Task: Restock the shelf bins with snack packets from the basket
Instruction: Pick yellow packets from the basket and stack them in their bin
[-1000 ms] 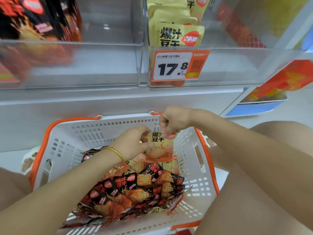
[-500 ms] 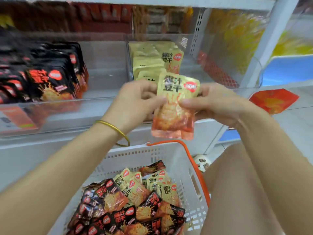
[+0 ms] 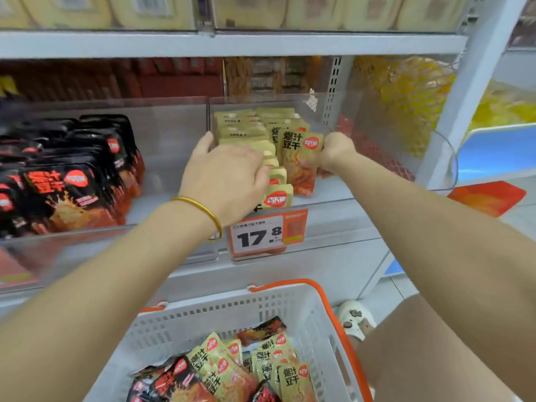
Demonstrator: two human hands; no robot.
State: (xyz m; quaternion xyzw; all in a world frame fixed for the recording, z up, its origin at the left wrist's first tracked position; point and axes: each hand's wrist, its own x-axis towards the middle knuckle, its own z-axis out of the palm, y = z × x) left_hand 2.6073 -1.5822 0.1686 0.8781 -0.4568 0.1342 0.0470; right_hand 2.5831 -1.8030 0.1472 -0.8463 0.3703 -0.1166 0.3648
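A clear shelf bin (image 3: 324, 195) holds a row of yellow snack packets (image 3: 246, 134). My right hand (image 3: 333, 152) grips one yellow packet (image 3: 301, 161) by its right edge, holding it upright inside the bin to the right of the row. My left hand (image 3: 229, 175) lies spread over the front packets of that row, thumb at the bin's left wall. Below, the white basket with orange handles (image 3: 293, 309) holds several yellow and black packets (image 3: 229, 369).
A neighbouring bin on the left is filled with black packets (image 3: 72, 175). An orange price tag reading 17.8 (image 3: 266, 233) hangs on the yellow bin's front. A white shelf post (image 3: 461, 91) stands at right. A shoe (image 3: 353, 317) shows by the basket.
Both hands rose from the basket to the shelf with the yellow packet. It now stands inside the bin in my right hand, and my left hand has let go of it.
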